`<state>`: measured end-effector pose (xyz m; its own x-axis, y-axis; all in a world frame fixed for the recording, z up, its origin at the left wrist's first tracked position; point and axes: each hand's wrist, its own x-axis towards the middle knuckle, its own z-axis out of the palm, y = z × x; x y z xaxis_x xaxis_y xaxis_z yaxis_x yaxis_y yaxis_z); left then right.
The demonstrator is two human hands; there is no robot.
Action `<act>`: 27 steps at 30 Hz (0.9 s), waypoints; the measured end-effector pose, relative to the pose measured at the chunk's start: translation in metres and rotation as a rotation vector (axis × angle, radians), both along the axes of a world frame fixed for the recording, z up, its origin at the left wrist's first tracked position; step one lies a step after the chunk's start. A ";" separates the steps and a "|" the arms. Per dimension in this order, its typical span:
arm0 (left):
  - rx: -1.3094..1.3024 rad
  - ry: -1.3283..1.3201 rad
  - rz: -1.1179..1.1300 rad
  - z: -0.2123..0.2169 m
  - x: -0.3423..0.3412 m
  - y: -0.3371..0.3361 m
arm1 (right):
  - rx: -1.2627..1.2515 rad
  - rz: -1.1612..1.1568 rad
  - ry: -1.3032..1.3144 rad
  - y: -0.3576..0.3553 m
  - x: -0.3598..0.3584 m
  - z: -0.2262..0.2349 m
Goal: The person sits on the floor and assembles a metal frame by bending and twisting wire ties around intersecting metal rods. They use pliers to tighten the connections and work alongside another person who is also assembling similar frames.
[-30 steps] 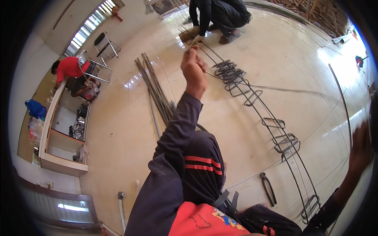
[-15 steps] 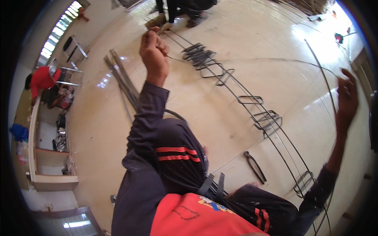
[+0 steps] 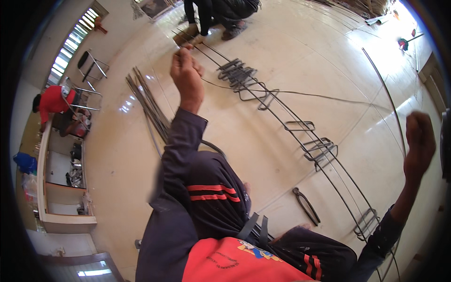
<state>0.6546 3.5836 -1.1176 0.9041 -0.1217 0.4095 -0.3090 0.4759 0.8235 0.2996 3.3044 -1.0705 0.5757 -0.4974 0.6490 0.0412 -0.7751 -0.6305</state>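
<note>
Tiled floor [image 3: 329, 56], rebar cage [image 3: 300, 127], raised hands

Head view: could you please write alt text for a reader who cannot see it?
A person's raised left hand grips a thin wire, while the right hand is closed in a fist, over long steel rebars threaded with rectangular stirrups on a tiled floor. Another person crouches at the far end.

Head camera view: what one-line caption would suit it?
Seated person raises both hands, left hand and right hand, above a rebar cage.

Bright daylight glares off the glossy floor [image 3: 282, 155]; fisheye edges bend, dark-vignetted.
</note>
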 end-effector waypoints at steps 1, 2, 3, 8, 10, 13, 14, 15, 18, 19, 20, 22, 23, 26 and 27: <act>0.021 0.014 -0.013 0.000 -0.002 -0.001 | -0.033 -0.103 -0.044 -0.011 0.016 -0.020; 0.023 -0.002 -0.050 0.003 -0.001 0.003 | -0.271 -0.165 -0.001 -0.022 0.026 -0.044; 0.024 -0.015 -0.087 0.006 -0.001 0.006 | -0.511 -0.230 0.046 -0.028 0.036 -0.070; 0.110 -0.046 -0.096 0.003 -0.005 0.003 | -0.436 0.829 1.317 0.102 0.031 -0.131; 0.089 -0.089 -0.056 0.003 0.006 0.008 | 0.135 1.190 1.099 0.116 0.015 -0.043; 0.165 -0.062 -0.019 -0.003 0.002 0.015 | 0.115 1.173 0.593 0.072 0.003 0.043; 0.187 -0.067 -0.064 -0.001 -0.002 0.004 | 0.158 0.832 0.396 0.056 -0.002 0.037; 0.240 -0.066 -0.074 -0.003 -0.004 0.009 | 0.266 0.475 0.180 0.040 0.003 0.021; 0.167 -0.037 -0.178 -0.004 -0.013 -0.011 | 0.054 -0.184 0.065 -0.023 0.030 -0.040; 0.102 -0.018 -0.177 0.001 -0.013 -0.019 | -0.244 -0.165 0.321 -0.043 0.023 -0.071; 0.061 -0.015 -0.193 0.004 -0.013 -0.024 | -0.417 -0.147 0.558 -0.045 0.013 -0.117; 0.050 0.025 -0.200 0.002 -0.006 -0.002 | -0.198 0.235 1.184 0.043 0.023 -0.140; 0.045 0.054 -0.224 0.001 -0.003 0.005 | 0.028 0.709 1.183 0.073 0.012 -0.139; 0.100 0.057 -0.062 0.004 -0.002 0.009 | 0.294 1.520 0.954 0.092 0.010 -0.024; 0.158 0.053 -0.011 0.003 -0.005 0.015 | 0.293 1.547 0.759 0.074 0.006 -0.014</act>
<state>0.6496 3.5991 -1.1150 0.9222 -0.1908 0.3364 -0.2586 0.3426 0.9032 0.3054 3.3787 -1.0846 0.6991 0.7143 0.0311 0.2234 -0.1768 -0.9586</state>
